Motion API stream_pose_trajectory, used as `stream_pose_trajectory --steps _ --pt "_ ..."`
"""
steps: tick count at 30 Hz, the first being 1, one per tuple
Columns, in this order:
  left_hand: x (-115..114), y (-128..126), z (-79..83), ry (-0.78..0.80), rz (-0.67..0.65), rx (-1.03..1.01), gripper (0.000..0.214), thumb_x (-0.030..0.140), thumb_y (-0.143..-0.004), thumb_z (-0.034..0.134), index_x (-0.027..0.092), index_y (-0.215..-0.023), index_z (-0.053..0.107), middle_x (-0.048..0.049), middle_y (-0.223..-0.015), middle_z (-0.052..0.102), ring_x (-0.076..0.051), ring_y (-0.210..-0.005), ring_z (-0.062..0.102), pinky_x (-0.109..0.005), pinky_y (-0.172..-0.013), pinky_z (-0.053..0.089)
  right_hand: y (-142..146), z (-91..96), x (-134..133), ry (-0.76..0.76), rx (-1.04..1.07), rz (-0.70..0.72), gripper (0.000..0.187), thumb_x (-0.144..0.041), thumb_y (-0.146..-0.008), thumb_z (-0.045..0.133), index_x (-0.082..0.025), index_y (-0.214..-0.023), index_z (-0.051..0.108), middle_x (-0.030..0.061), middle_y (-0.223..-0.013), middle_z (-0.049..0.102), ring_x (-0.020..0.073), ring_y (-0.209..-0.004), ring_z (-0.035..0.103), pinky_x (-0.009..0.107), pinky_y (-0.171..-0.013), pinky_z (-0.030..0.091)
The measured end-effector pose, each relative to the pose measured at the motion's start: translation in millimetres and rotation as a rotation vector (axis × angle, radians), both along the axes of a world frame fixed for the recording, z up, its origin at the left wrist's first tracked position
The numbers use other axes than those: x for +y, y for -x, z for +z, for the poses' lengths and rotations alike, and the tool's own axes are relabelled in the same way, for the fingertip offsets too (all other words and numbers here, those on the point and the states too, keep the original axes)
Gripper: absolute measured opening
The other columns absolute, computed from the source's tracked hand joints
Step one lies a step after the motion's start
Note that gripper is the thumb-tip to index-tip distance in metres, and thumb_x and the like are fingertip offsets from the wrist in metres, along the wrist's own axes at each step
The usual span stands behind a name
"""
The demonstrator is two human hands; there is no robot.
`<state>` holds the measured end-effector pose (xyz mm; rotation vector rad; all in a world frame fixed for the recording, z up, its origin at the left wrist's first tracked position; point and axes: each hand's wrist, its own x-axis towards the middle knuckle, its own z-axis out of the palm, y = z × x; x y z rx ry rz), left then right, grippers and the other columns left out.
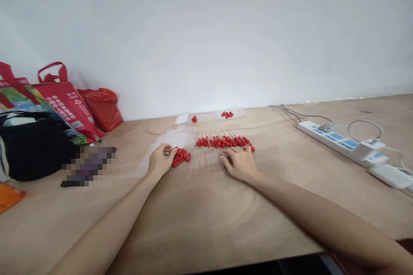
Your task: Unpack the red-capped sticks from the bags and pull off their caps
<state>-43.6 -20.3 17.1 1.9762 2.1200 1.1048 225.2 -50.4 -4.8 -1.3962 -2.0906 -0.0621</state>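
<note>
Pinching a red bulb (173, 150) at the bulb pile (181, 157) just left of the dropper row (222, 142), the left hand (160, 160) is curling around it, while the right hand (238, 164) is lying open-fingered on that row's near end.

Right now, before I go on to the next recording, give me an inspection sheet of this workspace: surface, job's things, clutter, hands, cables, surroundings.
Surface: bare plywood table, no spills seen.
Job's things: row of clear droppers with red bulbs along their far ends; loose red bulbs just left of the row.
Clutter: clear plastic bags by the row; small bags holding a few red pieces at the back; shopping bags and black bag on the left.
Hands: left hand curled at the loose red bulbs, grip unclear; right hand flat on the droppers.
Cables: power strip with grey cables and white adapter on the right.
Surroundings: plain white wall.
</note>
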Motion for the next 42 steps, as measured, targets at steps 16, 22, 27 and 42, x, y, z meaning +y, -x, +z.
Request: stream_pose_trajectory --steps 16,22,27,42 --pt "37 -67 22.9 0.134 -0.127 0.42 0.036 0.056 -0.066 0.053 0.022 -0.072 0.066 -0.009 -0.09 0.062 -0.031 -0.096 0.05 -0.045 -0.079 0.038 -13 1.7 2 -0.083 0.072 0.042 0.026 -0.034 -0.086 0.039 -0.021 -0.092 0.061 0.0035 -0.088 0.064 0.0175 -0.087 0.049 0.035 -0.08 0.025" --pt "34 -62 19.2 0.034 -0.073 0.369 0.028 0.04 -0.077 0.047 0.02 -0.068 0.065 -0.0098 -0.09 0.062 -0.03 -0.091 0.052 -0.042 -0.073 0.04 -17 -1.4 5 -0.122 0.082 0.044 0.025 -0.033 -0.086 0.04 -0.022 -0.091 0.062 0.0038 -0.084 0.063 0.0178 -0.085 0.049 0.035 -0.079 0.027" --pt "-7 -48 13.8 -0.27 -0.221 0.356 0.018 0.033 -0.078 0.05 0.02 -0.076 0.062 -0.0054 -0.086 0.061 -0.024 -0.088 0.051 -0.038 -0.075 0.037 -16 -1.2 4 -0.202 0.096 0.049 0.033 -0.036 -0.083 0.044 -0.019 -0.109 0.055 0.0083 -0.103 0.058 0.0199 -0.096 0.047 0.035 -0.083 0.029" --pt "-43 -72 -7.6 -0.405 -0.63 0.462 0.019 0.031 -0.08 0.051 0.022 -0.093 0.061 -0.0049 -0.1 0.063 -0.021 -0.096 0.052 -0.038 -0.085 0.034 -9 -0.8 -2 -0.333 -0.093 0.337 0.02 -0.035 -0.084 0.046 -0.03 -0.092 0.063 -0.0015 -0.088 0.064 0.0154 -0.093 0.049 0.041 -0.094 0.016"
